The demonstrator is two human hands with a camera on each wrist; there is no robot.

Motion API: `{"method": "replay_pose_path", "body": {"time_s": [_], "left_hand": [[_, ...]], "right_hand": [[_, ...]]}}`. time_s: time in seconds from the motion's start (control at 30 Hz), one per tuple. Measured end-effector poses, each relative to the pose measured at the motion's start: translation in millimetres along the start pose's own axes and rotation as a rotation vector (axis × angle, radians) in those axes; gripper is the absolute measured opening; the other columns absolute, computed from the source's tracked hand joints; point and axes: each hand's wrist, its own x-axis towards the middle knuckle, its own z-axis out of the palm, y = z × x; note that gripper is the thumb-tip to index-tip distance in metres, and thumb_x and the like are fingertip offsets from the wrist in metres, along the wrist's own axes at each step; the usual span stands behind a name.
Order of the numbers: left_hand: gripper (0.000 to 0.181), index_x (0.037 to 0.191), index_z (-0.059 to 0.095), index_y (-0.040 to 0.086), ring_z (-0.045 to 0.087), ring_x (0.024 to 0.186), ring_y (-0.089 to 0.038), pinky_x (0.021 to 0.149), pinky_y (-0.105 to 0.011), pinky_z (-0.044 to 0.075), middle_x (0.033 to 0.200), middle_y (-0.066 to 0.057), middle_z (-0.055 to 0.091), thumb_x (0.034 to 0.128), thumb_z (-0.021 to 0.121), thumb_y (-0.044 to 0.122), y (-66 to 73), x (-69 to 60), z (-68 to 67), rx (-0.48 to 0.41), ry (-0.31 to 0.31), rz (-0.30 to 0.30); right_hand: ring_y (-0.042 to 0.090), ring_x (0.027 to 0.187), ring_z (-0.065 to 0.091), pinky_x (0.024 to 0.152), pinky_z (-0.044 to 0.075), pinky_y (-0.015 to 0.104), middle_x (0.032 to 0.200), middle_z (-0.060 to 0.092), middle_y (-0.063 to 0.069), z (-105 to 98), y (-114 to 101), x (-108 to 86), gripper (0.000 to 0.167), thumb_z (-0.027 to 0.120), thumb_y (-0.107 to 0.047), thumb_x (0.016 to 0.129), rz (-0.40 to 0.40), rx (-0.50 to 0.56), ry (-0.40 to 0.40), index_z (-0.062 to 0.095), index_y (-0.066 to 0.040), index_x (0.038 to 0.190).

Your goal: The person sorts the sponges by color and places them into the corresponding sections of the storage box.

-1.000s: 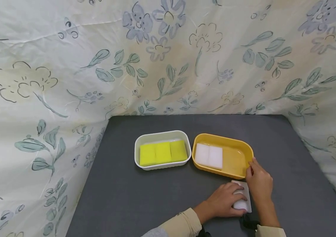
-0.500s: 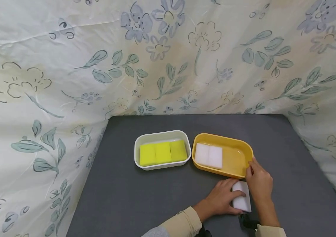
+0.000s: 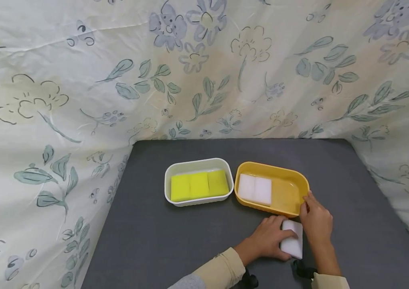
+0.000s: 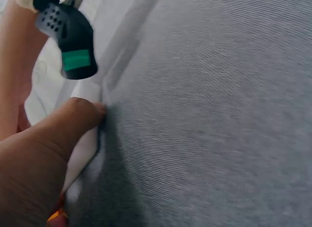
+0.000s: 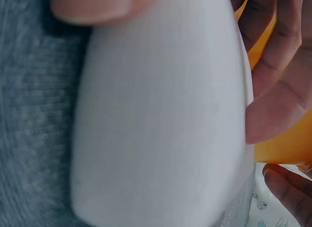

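My left hand [image 3: 267, 239] grips a white sponge [image 3: 292, 241], thumb on its near end and fingers at its far end. In the right wrist view the same sponge [image 5: 161, 119] fills the middle. In the left wrist view the left thumb [image 4: 73, 117] presses against the white sponge [image 4: 87, 151]. With fingertips and thumb, my right hand [image 3: 315, 218] pinches the right end of the yellow tray [image 3: 286, 194]. Two white sponges [image 3: 255, 189] lie side by side at that tray's left end. Just right of the left hand's sponge is the right wrist.
A white tray [image 3: 199, 161] holding three yellow sponges [image 3: 199, 185] stands left of the yellow tray, close against it. Both rest on a dark grey cloth-covered table [image 3: 190, 233]. A floral curtain [image 3: 204, 80] rises behind and at the sides. Black wrist devices [image 3: 302, 269] sit near the hands.
My left hand first lay over the sponge's top, then its fingers slid to the left and took the sponge by its ends. The sponge has shifted slightly left. The right hand holds still.
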Motion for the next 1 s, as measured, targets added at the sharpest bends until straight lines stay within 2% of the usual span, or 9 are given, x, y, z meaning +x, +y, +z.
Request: {"method": "replay_pose_path", "body": {"time_s": [0.1, 0.27, 0.4, 0.5, 0.63, 0.7, 0.87, 1.0], "left_hand": [[0.059, 0.133, 0.059, 0.041, 0.037, 0.118, -0.006, 0.084, -0.016, 0.028, 0.143, 0.003, 0.041, 0.0802, 0.074, 0.063, -1.5, 2.7, -1.8, -0.032, -0.043, -0.010], [0.057, 0.126, 0.061, 0.036, 0.039, 0.116, -0.005, 0.091, -0.015, 0.029, 0.136, 0.003, 0.043, 0.0773, 0.079, 0.060, -5.9, 3.9, -2.8, -0.099, -0.054, -0.011], [0.054, 0.120, 0.063, 0.031, 0.041, 0.117, -0.006, 0.092, -0.010, 0.027, 0.134, -0.001, 0.044, 0.0751, 0.083, 0.055, -11.5, -3.8, -5.5, -0.199, -0.004, 0.012], [0.054, 0.118, 0.062, 0.029, 0.041, 0.117, -0.006, 0.092, -0.007, 0.024, 0.135, -0.002, 0.043, 0.0747, 0.084, 0.052, -14.8, -10.3, -12.2, -0.274, 0.059, 0.028], [0.055, 0.115, 0.063, 0.027, 0.040, 0.117, -0.006, 0.097, -0.008, 0.024, 0.131, -0.003, 0.044, 0.0720, 0.086, 0.050, -17.1, -13.5, -26.4, -0.289, 0.173, 0.075], [0.055, 0.115, 0.064, 0.025, 0.040, 0.115, -0.006, 0.099, -0.009, 0.026, 0.130, -0.004, 0.044, 0.0706, 0.087, 0.050, -17.4, -13.3, -35.0, -0.280, 0.213, 0.097], [0.057, 0.116, 0.064, 0.024, 0.040, 0.116, -0.007, 0.099, -0.010, 0.028, 0.132, -0.006, 0.045, 0.0716, 0.086, 0.051, -18.5, -10.2, -53.8, -0.275, 0.236, 0.102], [0.056, 0.118, 0.062, 0.025, 0.042, 0.120, -0.009, 0.102, -0.012, 0.027, 0.136, -0.006, 0.047, 0.0740, 0.083, 0.052, -23.8, -5.7, -61.0, -0.278, 0.218, 0.056]], "right_hand": [[0.036, 0.041, 0.048, 0.040, 0.031, 0.040, 0.119, 0.064, 0.029, -1, -1, 0.5, 0.021, 0.061, 0.006, 0.087, -0.001, 0.002, -0.003, 0.071, 0.014, 0.104], [0.043, 0.051, 0.056, 0.043, 0.038, 0.047, 0.120, 0.063, 0.028, -1, -2, 0.5, 0.021, 0.062, 0.006, 0.087, 0.019, -0.008, -0.010, 0.071, 0.014, 0.105], [0.045, 0.056, 0.060, 0.045, 0.044, 0.051, 0.120, 0.064, 0.028, 0, -2, 0.0, 0.021, 0.065, 0.006, 0.088, 0.029, -0.012, -0.017, 0.071, 0.014, 0.105], [0.040, 0.051, 0.058, 0.043, 0.043, 0.045, 0.119, 0.064, 0.028, 0, -1, 0.3, 0.020, 0.067, 0.007, 0.086, 0.029, -0.025, -0.023, 0.071, 0.014, 0.105], [0.030, 0.041, 0.048, 0.041, 0.034, 0.034, 0.121, 0.063, 0.028, -2, 0, 0.6, 0.022, 0.070, 0.008, 0.085, 0.031, -0.032, -0.034, 0.070, 0.014, 0.105], [0.030, 0.042, 0.049, 0.041, 0.036, 0.035, 0.121, 0.063, 0.028, -2, 0, 0.3, 0.022, 0.070, 0.008, 0.084, 0.028, -0.029, -0.037, 0.070, 0.014, 0.106], [0.038, 0.051, 0.056, 0.046, 0.046, 0.046, 0.122, 0.063, 0.028, -3, 1, -0.2, 0.023, 0.071, 0.007, 0.085, 0.030, -0.027, -0.049, 0.070, 0.015, 0.106], [0.035, 0.047, 0.053, 0.043, 0.044, 0.042, 0.123, 0.062, 0.028, -3, 0, -0.1, 0.024, 0.070, 0.006, 0.086, 0.039, -0.028, -0.054, 0.070, 0.014, 0.108]]}}
